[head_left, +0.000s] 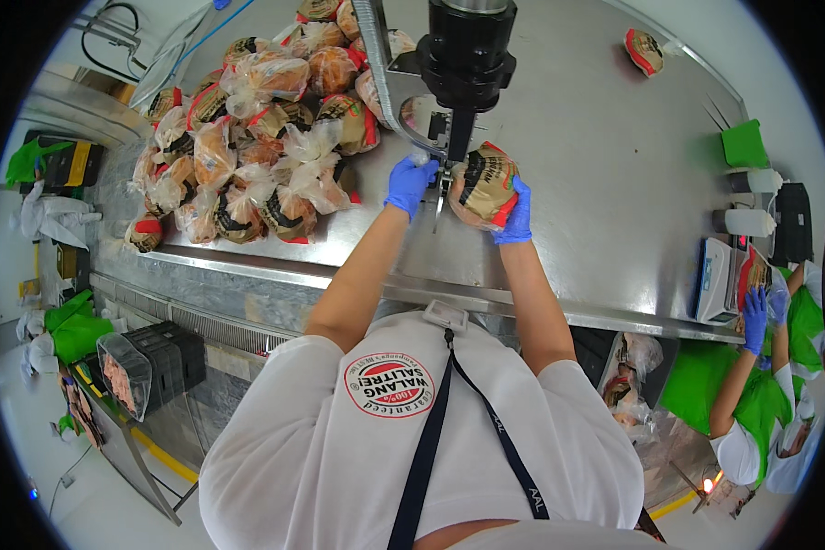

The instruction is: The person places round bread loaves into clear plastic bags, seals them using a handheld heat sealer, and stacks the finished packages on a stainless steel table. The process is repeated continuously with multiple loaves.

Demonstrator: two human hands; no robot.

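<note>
Where the black machine (466, 64) stands: upper centre of the frame, over the grey table (605, 183).
Right hand (517, 216): grip closed round a gold-labelled bag (489, 181), just right of the machine's lower end.
Left hand (407, 186): grip narrow beside the machine; whether it holds plastic, I cannot tell.
Bag pile (214, 151): upper left, on the table.

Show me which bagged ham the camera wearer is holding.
The bagged ham beside the black machine, in the right hand; the pile and the lone upper-right one lie untouched.
</note>
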